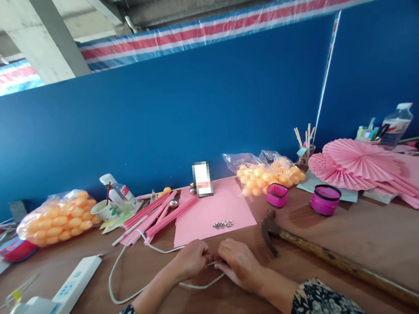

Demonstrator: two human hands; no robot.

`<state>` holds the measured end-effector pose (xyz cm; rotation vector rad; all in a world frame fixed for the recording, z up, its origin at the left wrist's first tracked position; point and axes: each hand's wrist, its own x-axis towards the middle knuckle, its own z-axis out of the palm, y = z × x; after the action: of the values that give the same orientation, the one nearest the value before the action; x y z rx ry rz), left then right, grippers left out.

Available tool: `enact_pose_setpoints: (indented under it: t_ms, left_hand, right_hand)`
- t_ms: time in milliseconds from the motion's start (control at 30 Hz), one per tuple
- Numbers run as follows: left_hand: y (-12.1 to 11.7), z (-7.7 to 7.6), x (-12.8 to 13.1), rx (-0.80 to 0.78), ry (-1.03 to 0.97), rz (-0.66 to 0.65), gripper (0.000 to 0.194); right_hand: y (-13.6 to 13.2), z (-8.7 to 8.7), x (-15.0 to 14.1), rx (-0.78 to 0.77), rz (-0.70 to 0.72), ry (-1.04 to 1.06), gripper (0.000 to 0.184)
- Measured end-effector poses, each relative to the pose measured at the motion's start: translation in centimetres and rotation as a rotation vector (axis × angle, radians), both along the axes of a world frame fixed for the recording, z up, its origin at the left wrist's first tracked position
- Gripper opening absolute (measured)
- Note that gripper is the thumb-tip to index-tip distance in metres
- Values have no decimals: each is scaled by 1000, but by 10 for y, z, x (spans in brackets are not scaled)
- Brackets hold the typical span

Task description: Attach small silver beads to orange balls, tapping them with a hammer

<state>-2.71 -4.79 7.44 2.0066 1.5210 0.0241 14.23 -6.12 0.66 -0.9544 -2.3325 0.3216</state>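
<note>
I observe left hand (192, 260) and right hand (240, 264), both closed, pinching white cord (201, 287) left of hammer (324, 253); silver beads (223, 224) likewise.

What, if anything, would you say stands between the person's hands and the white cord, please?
Nothing visible does: the left hand and right hand both appear closed on the white cord. The hammer lies to the right of the right hand, out of the way.
</note>
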Motion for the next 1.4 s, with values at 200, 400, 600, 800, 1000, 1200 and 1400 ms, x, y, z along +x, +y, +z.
enact_pose_setpoints:
  t_ms: [200, 400, 600, 800, 1000, 1200, 1400]
  left_hand:
    - [1, -13, -4, 48, -278, 41, 14]
    - [-19, -2, -9, 620, -151, 77, 18]
    - [-44, -7, -8, 901, 85, -188, 20]
    - [-36, -25, -4, 976, 160, -270, 23]
    - [-31, -24, 1, 851, 211, -176, 22]
    - [-21, -15, -3, 480, 181, -133, 19]
    - [3, 11, -10, -84, 81, -263, 21]
  right_hand:
    - [-1, 1, 0, -8, 1, 101, 2]
    - [3, 1, -1, -94, -104, 177, 5]
    - [3, 2, -1, -107, -102, 168, 5]
    - [3, 1, 0, -84, -98, 152, 4]
    - [2, 2, 0, -5, -74, 102, 13]
    - [0, 3, -2, 191, -2, -44, 19]
    - [-1, 4, -5, 305, 68, -71, 22]
